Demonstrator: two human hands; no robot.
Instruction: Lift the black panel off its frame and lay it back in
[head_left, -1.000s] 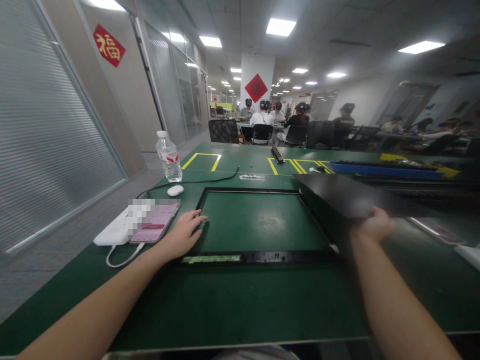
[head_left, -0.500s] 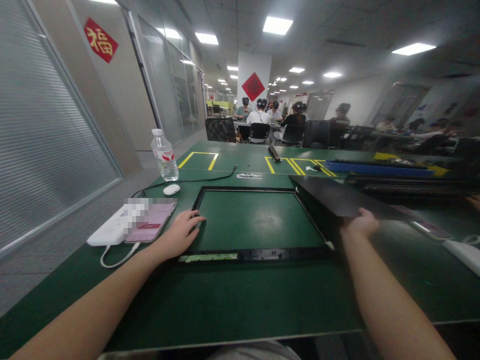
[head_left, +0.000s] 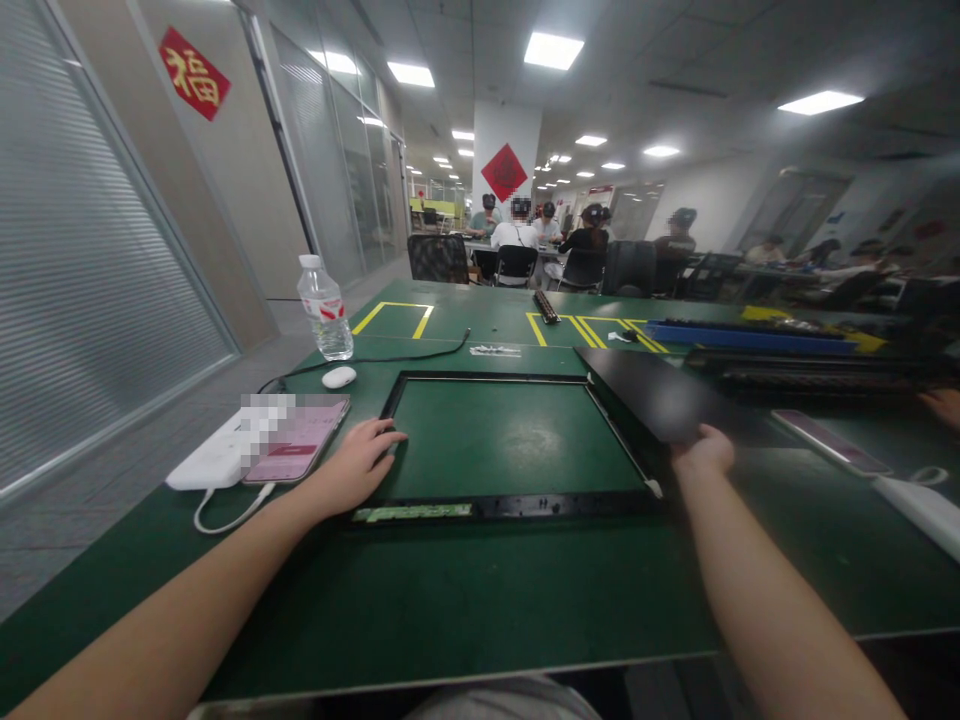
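A thin black rectangular frame (head_left: 517, 507) lies on the green table, with a strip of green circuit board (head_left: 412, 513) along its near bar. My left hand (head_left: 365, 462) rests across the frame's left bar, fingers stretched out. To the right, my right hand (head_left: 703, 455) is closed on the near edge of a dark flat panel (head_left: 637, 390). This panel stands tilted beside the frame's right bar, its right side raised. Whether the panel touches the frame I cannot tell. My right fingertips are partly hidden by the panel.
Left of the frame are a white power bank (head_left: 214, 455), a phone (head_left: 300, 440), a white oval object (head_left: 339, 377), a water bottle (head_left: 326, 310) and a black cable (head_left: 405, 356). Another phone (head_left: 829, 440) and a blue tray (head_left: 750, 337) lie right. A co-worker's hand (head_left: 941, 405) shows far right.
My right hand and the panel have shifted slightly left, and more of the phone on the right shows. My left hand stays on the frame. The whole view has shifted a little.
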